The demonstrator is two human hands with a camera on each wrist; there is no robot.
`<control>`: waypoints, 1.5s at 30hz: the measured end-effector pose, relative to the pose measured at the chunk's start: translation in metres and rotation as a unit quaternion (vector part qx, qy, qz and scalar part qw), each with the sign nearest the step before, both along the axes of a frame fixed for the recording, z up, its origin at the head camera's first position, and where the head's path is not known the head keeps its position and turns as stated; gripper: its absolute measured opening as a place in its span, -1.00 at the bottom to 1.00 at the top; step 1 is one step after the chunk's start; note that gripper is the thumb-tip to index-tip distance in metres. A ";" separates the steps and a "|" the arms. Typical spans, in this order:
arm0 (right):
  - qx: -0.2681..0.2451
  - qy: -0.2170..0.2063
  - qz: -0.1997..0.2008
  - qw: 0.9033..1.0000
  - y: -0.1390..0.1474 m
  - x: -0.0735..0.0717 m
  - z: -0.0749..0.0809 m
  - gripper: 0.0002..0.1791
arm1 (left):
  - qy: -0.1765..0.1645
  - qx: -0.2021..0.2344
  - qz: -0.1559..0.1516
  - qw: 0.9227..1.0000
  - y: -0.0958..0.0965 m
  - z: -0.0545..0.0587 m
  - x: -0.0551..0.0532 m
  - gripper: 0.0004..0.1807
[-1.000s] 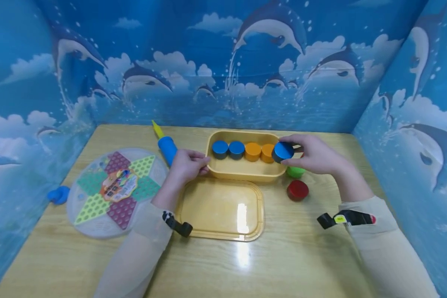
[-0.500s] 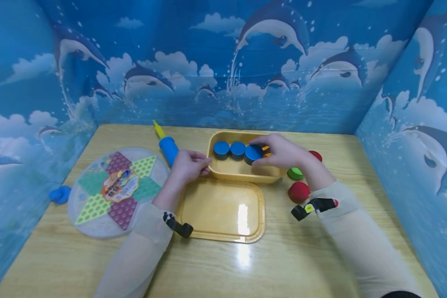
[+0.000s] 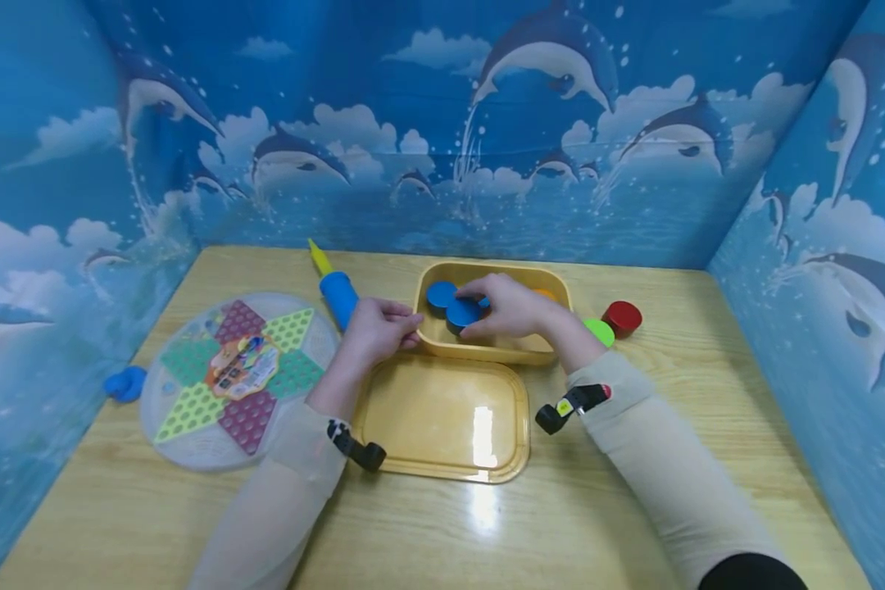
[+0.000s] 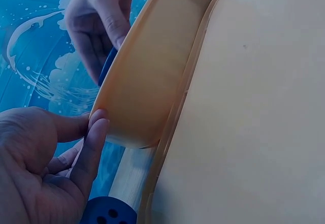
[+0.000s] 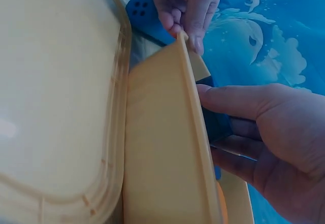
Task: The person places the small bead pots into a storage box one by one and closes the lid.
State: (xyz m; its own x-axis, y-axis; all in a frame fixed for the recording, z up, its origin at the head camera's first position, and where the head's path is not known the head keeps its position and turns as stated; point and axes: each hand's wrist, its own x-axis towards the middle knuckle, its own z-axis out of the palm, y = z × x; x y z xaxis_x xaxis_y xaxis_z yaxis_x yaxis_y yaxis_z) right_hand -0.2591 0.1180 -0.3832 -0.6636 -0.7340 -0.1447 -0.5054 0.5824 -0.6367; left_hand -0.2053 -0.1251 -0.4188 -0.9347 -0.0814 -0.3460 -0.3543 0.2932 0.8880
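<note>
A blue-topped round piece [image 3: 462, 314] with a dark side is held between the thumb and fingers of my right hand [image 3: 512, 307], inside a yellow plastic box [image 3: 497, 354]. Close behind it stands another blue-topped piece [image 3: 440, 293]. My left hand [image 3: 378, 332] pinches the box's left rim; the left wrist view shows thumb and fingertips on the box wall [image 4: 147, 71]. In the right wrist view the right thumb presses the held piece's dark side [image 5: 216, 125]. Part of an orange piece [image 3: 545, 293] shows beyond the right hand, which hides the box's middle.
A yellow lid [image 3: 442, 418] lies flat before the box. Right of the box are a green round piece [image 3: 600, 331] and a red one [image 3: 623, 318]. To the left lie a round star-patterned game board [image 3: 239, 381], a blue pump-like tube [image 3: 339, 299] and a small blue object [image 3: 125, 383].
My right hand has carried the blue-topped piece leftward, from the box's right end to near the blue-topped pieces at its left. The left hand has stayed on the rim.
</note>
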 end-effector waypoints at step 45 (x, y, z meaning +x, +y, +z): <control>-0.068 -0.062 0.010 0.996 -0.031 0.004 -0.029 -0.44 | 0.002 -0.012 -0.001 1.000 0.000 0.000 0.001 -0.72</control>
